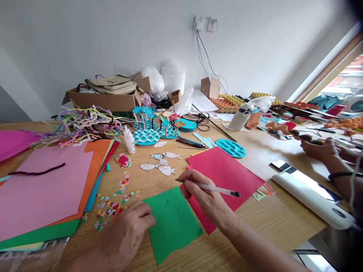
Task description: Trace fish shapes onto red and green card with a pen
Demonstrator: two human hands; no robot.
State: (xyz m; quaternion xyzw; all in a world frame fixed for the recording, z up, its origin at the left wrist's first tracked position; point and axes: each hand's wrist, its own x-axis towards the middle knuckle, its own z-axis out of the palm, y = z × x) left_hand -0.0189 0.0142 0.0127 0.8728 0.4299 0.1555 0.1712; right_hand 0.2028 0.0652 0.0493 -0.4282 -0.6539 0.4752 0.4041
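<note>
while the left hand (127, 230) lies at the lower middle of the frame with its fingers (146, 221) curled flat, pressing the near corner of the green paper square (171, 223), the right hand (201, 194) pinches a clear pen (211, 188) above that square's far edge. the square lies on the worktop (272, 219), overlapping a red sheet (224, 173) to its right. no readable writing shows anywhere. left of the square lie confetti scraps (110, 206) and a stack of coloured sheets (45, 189); beyond it lie white paper fish (160, 164) and a glue bottle (129, 140). another person's hand (319, 148) rests at the right edge.
</note>
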